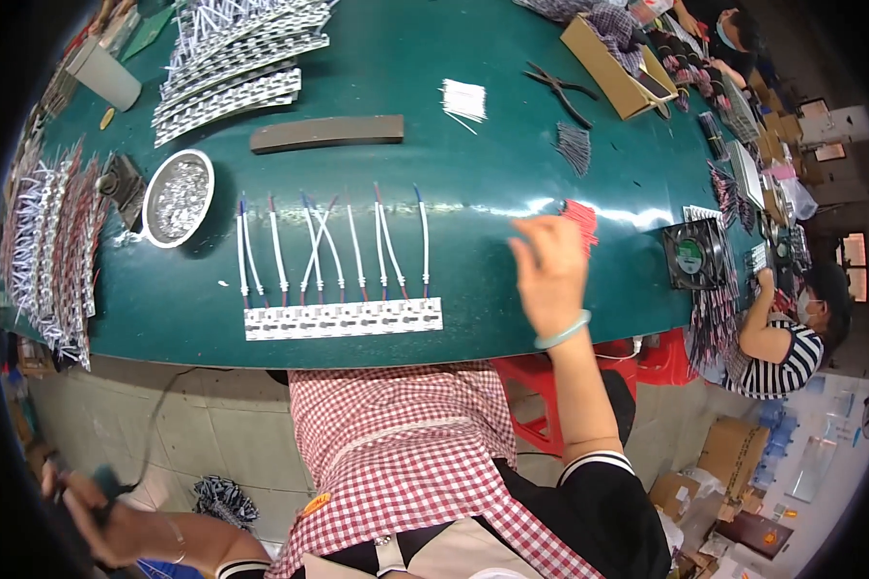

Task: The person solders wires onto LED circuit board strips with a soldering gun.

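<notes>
On the green table lies a white strip board (pixel 343 319) near the front edge. Several thin wires in white sleeves (pixel 279 253) rise from its far side, some crossing, with blue or red ends. My right hand (pixel 553 265), wearing a pale green bangle, hovers right of the board, beside a pile of short red tubes (pixel 581 220). Its fingers are bent, the thumb apart from them, and nothing shows between them. At the far lower left, off the table, my blurred left hand (pixel 87 511) is closed round a dark corded tool (pixel 106 482), whose kind I cannot make out.
A white bowl of small metal parts (pixel 180 198), a brown bar (pixel 326 133), white tubes (pixel 464 99), pliers (pixel 562 92), grey tubes (pixel 574 148) and a black fan (pixel 695 255) stand around. Bundled boards (pixel 53 246) lie left. A co-worker (pixel 787 328) sits right.
</notes>
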`<state>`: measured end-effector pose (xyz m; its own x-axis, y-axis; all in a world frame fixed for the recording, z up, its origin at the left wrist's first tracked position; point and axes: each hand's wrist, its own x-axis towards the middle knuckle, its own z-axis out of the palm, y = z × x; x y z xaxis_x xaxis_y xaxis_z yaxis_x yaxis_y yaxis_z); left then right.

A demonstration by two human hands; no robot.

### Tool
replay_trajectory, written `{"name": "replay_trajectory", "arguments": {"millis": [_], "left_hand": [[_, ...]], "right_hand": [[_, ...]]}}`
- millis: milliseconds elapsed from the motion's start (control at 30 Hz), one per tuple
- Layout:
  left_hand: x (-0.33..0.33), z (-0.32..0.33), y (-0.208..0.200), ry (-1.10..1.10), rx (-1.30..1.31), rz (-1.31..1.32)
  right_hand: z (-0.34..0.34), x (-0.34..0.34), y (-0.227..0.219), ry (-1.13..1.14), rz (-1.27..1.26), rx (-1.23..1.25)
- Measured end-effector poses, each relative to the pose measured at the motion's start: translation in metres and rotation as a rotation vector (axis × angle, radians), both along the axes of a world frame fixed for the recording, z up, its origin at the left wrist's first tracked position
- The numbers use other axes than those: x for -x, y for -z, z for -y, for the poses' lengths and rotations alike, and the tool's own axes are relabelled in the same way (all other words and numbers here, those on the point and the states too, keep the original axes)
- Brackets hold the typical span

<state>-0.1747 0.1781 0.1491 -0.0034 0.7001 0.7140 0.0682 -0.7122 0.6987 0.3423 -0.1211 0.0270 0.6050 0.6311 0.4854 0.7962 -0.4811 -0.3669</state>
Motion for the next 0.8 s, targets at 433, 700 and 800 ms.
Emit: {"name": "replay_trajectory", "arguments": {"millis": [433, 700, 800], "left_hand": [[-0.17, 0.13, 0.131, 0.45, 1.007, 0.306], [-0.182, 0.167, 0.122, 0.408, 0.959, 0.166], [-0.176, 0.182, 0.125, 0.409, 0.993, 0.106]], "right_hand": [[0.071, -0.039, 0.034, 0.22, 0.25, 0.143], [0.076, -0.033, 0.026, 0.223, 0.271, 0.077], [0.056, -0.002, -0.002, -0.058, 0.072, -0.015]]}}
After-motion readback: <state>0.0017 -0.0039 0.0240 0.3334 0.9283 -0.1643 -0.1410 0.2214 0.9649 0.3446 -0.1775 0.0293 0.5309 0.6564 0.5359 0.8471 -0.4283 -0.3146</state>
